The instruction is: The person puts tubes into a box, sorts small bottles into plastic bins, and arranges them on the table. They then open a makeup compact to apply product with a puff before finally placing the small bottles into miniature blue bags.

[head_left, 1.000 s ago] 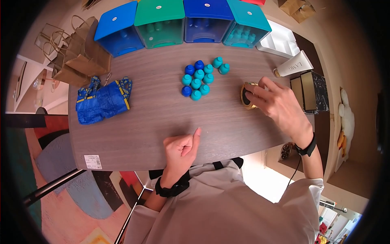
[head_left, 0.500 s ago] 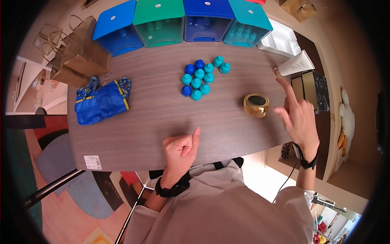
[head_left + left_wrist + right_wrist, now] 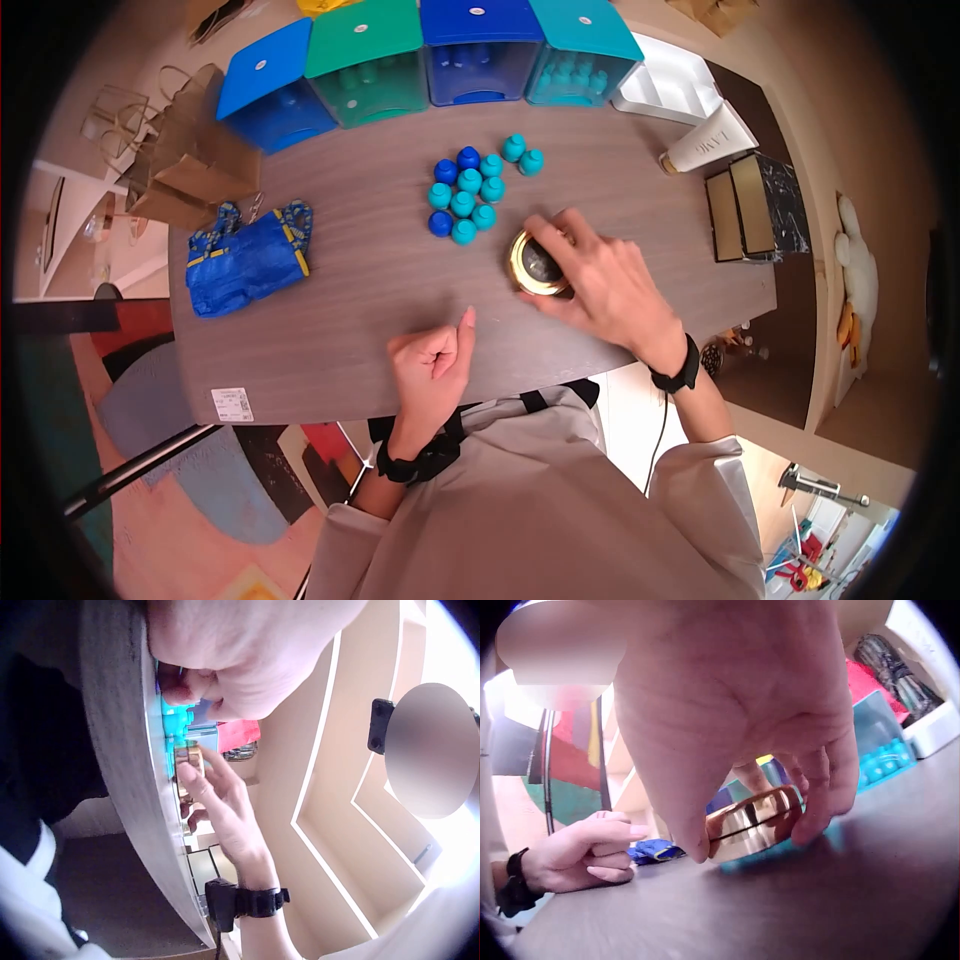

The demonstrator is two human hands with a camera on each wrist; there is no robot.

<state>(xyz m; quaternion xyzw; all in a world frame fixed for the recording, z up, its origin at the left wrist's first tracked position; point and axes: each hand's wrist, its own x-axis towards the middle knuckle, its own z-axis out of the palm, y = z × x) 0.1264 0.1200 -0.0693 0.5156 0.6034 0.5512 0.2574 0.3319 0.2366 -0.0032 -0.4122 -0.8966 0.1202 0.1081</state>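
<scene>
My right hand (image 3: 615, 290) grips a round gold compact (image 3: 537, 263) with a dark top, thumb on one side and fingers on the other. In the right wrist view the compact (image 3: 754, 825) tilts close over the tabletop. My left hand (image 3: 430, 365) rests near the front edge of the table, fingers curled in, thumb stretched out, holding nothing. Beyond the compact stand several small round-bodied bottles, mostly teal (image 3: 463, 204), with a few dark blue ones (image 3: 440, 223) among them.
Four coloured bins, among them a green one (image 3: 365, 40), line the back. A blue bag (image 3: 250, 260) and brown paper bags (image 3: 205, 150) lie left. At right are a white tray (image 3: 660, 80), a white tube (image 3: 712, 138) and a black marbled box (image 3: 780, 205).
My right hand let go of the compact and drew back to the right, then took hold of it again and moved it left. The left hand has stayed in place.
</scene>
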